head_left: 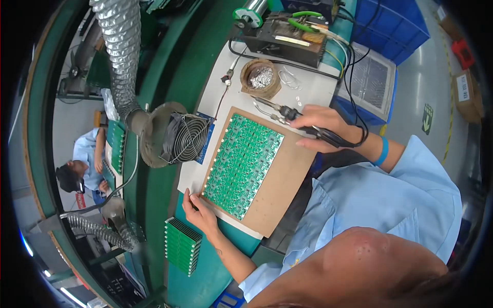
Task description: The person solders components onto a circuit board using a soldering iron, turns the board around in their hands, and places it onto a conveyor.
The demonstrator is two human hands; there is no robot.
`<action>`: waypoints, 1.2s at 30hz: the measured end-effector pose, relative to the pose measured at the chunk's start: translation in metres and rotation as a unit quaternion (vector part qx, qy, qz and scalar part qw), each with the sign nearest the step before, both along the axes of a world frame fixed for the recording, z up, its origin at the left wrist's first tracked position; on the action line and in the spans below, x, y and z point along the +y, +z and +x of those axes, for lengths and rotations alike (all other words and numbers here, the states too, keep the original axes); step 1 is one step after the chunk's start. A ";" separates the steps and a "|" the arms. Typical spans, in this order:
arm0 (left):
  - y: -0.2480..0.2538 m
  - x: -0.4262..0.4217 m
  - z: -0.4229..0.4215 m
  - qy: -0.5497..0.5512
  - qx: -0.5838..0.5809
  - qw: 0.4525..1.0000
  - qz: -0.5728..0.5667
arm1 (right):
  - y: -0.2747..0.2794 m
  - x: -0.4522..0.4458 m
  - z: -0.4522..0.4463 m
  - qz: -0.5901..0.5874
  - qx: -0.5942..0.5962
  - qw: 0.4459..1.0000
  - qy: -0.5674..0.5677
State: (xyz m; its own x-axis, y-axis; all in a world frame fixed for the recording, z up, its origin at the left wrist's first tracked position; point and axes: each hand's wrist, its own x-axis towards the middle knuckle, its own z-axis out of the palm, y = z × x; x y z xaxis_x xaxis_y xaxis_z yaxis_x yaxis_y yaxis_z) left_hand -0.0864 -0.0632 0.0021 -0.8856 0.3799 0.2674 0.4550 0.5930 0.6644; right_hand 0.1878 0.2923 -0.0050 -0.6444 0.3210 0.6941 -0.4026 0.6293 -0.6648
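My right hand (324, 124) is closed around a soldering iron (287, 112) with a black grip, its metal end pointing left above the far edge of a brown board (287, 179). A thin bent metal tube runs alongside the tip. On the brown board lies a green circuit board panel (241, 164) covered with rows of small parts. Beside the panel's lower left corner is my left hand (203, 213), fingers curled in. Something dark shows between its fingers, too small to name. A stack of green circuit boards (182, 246) stands below that hand.
A small fan (186, 137) stands before a fume duct (120, 56) left of the panel. A round pot (260, 77) holds silvery scraps. Beyond it sit a black device (287, 41) and a solder reel (249, 15). Another person (87, 149) works across the line.
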 end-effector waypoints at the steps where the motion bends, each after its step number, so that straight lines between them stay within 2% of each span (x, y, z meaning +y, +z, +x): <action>1: 0.002 0.000 0.003 -0.011 0.010 1.000 -0.014 | -0.003 -0.005 0.013 0.017 -0.004 1.000 -0.006; 4: 0.010 0.000 0.009 -0.039 0.041 0.997 -0.054 | -0.012 -0.029 0.049 -0.028 -0.034 0.999 -0.001; 9: 0.005 -0.007 0.004 -0.046 0.063 0.992 -0.096 | -0.035 -0.073 0.052 -0.070 0.002 0.997 0.033; 13: 0.012 -0.014 0.020 -0.039 0.038 0.996 -0.069 | -0.038 -0.093 0.044 -0.064 0.013 0.997 0.034; 19: 0.020 -0.027 0.059 0.007 -0.030 0.998 -0.045 | -0.041 -0.095 0.047 -0.079 0.015 0.996 0.038; 29: 0.018 -0.057 0.118 0.078 -0.050 0.992 -0.083 | -0.049 -0.093 0.049 -0.074 0.022 0.996 0.032; 36: 0.017 -0.071 0.155 0.100 -0.059 0.992 -0.056 | -0.047 -0.088 0.044 -0.071 0.032 0.997 0.029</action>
State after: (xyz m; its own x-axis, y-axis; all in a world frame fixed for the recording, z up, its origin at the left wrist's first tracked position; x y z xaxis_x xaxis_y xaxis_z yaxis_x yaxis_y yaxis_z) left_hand 0.0688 -0.1340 0.0186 -0.9687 0.2146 0.1245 0.2442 0.7361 0.6313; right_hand 0.2316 0.2047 -0.0518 -0.6212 0.3826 0.6839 -0.4792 0.5051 -0.7178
